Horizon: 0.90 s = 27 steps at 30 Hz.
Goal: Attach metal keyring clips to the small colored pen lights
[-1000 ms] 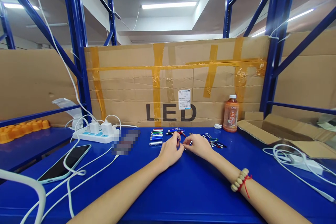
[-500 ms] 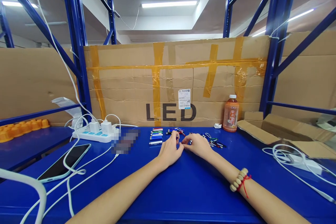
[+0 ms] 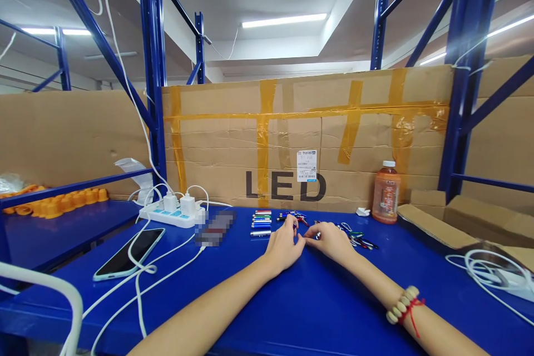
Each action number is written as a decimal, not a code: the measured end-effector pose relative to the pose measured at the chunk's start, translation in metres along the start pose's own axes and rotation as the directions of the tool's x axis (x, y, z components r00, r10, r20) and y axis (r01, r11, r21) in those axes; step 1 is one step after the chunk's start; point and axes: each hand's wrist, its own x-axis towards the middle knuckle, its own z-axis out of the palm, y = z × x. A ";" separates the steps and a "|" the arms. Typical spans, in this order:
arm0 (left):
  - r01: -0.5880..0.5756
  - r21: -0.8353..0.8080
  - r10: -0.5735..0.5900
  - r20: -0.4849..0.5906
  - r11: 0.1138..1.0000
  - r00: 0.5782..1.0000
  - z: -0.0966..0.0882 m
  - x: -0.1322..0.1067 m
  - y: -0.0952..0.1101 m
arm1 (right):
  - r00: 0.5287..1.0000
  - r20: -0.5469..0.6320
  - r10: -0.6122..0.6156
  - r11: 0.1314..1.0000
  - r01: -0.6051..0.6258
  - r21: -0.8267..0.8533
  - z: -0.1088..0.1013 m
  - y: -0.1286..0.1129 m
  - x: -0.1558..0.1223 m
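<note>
My left hand (image 3: 285, 246) is closed in a pinch over the middle of the blue table. A small dark bit shows by its fingertips, too small to name. My right hand (image 3: 331, 242) faces it, fingertips almost touching, with a small shiny metal piece (image 3: 318, 235) between thumb and fingers. To the left of the hands lies a neat row of small metal tubes (image 3: 261, 225), silver, blue, green and red, like mini penlights. Behind the hands is a loose pile of similar coloured tubes (image 3: 287, 216). More of them, with metal clips (image 3: 361, 241), lie beyond my right hand.
A white power strip (image 3: 171, 214), a phone (image 3: 129, 253) and loose white cables occupy the left side. A bottle of orange drink (image 3: 386, 192) and crumpled tissue (image 3: 362, 212) stand at the back right. An open carton (image 3: 425, 225) and coiled cable (image 3: 479, 267) are at right.
The camera has turned a little left, so the whole scene sits further right and slightly lower. Both hands keep nearly the same pinched pose.
</note>
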 end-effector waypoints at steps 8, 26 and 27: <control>-0.044 0.011 0.044 0.026 0.999 0.999 -0.001 -0.002 0.001 | 1.000 -0.015 0.014 1.000 -0.014 0.018 0.000 0.000 -0.001; -0.068 0.046 0.064 0.077 0.997 0.995 -0.001 -0.002 0.004 | 1.000 -0.006 -0.029 0.998 0.030 0.047 0.005 0.002 0.001; -0.068 0.049 0.064 0.078 0.996 0.995 -0.001 -0.002 0.004 | 1.000 0.004 -0.030 0.998 0.030 0.049 0.004 0.001 0.001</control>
